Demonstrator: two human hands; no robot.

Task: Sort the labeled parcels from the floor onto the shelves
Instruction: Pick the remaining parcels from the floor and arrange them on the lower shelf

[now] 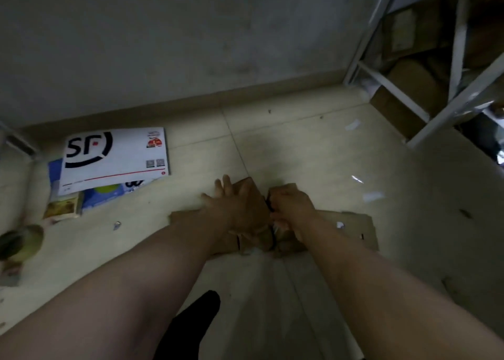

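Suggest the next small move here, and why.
Probably lift the brown parcel off the floor. The left hand lies flat over it, the right hand grips its edge, and the shelves stand ahead to the right.

L hand [237, 204] flat on cardboard parcel [256, 241], R hand [293, 204] tight round its edge.

light: dim, greenish cast
brightest: floor [300, 147] tiles at centre
shadows: dark corners, shelves [409, 59] murky
blur: soft throughout, hands smeared
distortion: wide-angle bend at the edges
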